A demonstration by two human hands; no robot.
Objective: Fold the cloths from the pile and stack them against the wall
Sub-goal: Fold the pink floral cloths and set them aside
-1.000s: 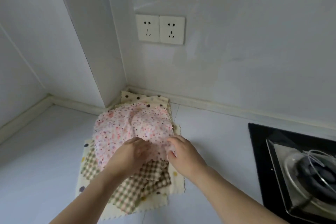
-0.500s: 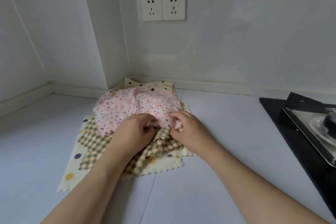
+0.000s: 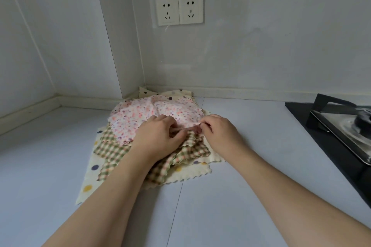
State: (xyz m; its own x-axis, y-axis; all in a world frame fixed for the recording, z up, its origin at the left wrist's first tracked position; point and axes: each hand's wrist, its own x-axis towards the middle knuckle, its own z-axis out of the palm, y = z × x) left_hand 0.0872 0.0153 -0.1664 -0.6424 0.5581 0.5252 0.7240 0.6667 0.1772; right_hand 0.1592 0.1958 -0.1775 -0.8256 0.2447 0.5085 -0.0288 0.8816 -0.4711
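A pale grey tabletop (image 3: 241,196) fills the lower part of the view, with a thin seam running across it from front to back. It meets plain white walls at a low raised lip, and a wall corner juts out at the back left. A white double socket (image 3: 179,10) is set in the back wall above the work area.

A pile of cloths lies on the tabletop, tucked into that corner and touching the wall lip. At the bottom is a cream polka-dot cloth (image 3: 90,178) with a zigzag edge. On it lies a crumpled green-and-brown checked cloth (image 3: 112,148). On top sits a rumpled pink floral cloth (image 3: 144,114).

Two bare forearms reach in from the bottom edge. The left hand (image 3: 158,136) rests on the pile with its fingers curled into the near edge of the pink floral cloth. The right hand (image 3: 222,128) pinches that same edge between thumb and fingers, just beside the left; the exact fold of fabric between them is hard to make out.

At the far right, the black glass edge of a gas hob (image 3: 337,138) shows, with a metal burner tray.
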